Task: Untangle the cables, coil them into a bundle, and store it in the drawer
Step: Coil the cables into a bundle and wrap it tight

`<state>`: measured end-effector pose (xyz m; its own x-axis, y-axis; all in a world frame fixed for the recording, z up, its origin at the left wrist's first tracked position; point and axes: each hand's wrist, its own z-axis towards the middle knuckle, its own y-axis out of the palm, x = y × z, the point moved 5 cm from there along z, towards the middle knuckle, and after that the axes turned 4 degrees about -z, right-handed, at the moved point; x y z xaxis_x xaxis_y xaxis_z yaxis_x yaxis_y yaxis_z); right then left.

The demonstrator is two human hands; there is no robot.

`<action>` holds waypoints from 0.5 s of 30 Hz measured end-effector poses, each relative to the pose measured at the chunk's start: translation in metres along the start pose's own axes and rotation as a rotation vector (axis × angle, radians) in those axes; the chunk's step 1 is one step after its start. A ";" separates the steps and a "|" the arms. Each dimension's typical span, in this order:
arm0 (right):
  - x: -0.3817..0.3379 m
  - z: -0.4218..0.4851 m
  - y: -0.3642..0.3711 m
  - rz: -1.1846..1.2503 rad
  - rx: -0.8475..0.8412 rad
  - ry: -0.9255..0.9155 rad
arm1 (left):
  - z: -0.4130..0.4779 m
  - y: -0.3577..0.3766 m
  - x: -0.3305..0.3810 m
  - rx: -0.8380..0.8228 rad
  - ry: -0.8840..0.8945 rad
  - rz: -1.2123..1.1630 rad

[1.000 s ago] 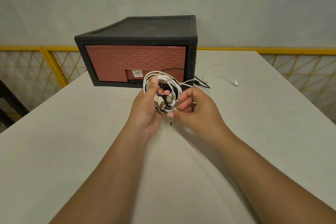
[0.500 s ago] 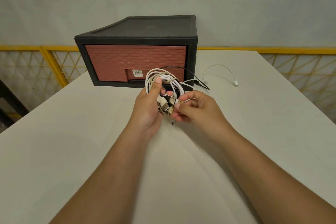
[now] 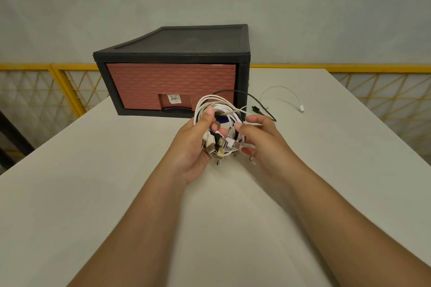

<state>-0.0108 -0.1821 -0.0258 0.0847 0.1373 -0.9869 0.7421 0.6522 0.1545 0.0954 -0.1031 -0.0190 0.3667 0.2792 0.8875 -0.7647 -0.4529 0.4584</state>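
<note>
Right hand (image 3: 258, 140) has let go of the plugs and now curls loosely round the right side of the cable bundle (image 3: 224, 107). Left hand (image 3: 193, 144) grips the bundle from the left, thumb over the coil, above the worktop (image 3: 116, 193). Drawer (image 3: 172, 86) just behind is closed, contents hidden; one white cable (image 3: 278, 86) lies to its right.

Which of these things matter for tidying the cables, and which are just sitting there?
Part of the job: cable bundle held by left hand and right hand; trailing black cable; loose white cable; closed drawer.
Just there: table, yellow railing, barcode sticker.
</note>
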 end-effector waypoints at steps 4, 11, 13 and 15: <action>0.000 -0.001 0.006 0.152 -0.165 0.004 | -0.003 0.007 -0.004 -0.089 -0.048 0.068; -0.003 0.004 0.002 0.050 -0.234 -0.004 | -0.004 0.006 -0.001 -0.069 -0.049 0.070; -0.004 0.004 0.004 0.039 -0.278 0.007 | -0.004 0.005 -0.002 -0.066 -0.064 0.072; -0.004 0.003 0.006 0.015 -0.312 0.007 | -0.004 0.004 -0.002 -0.063 -0.088 0.057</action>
<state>-0.0047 -0.1811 -0.0209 0.0888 0.1534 -0.9842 0.5009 0.8472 0.1773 0.0895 -0.1022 -0.0192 0.3651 0.1778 0.9138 -0.8162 -0.4110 0.4061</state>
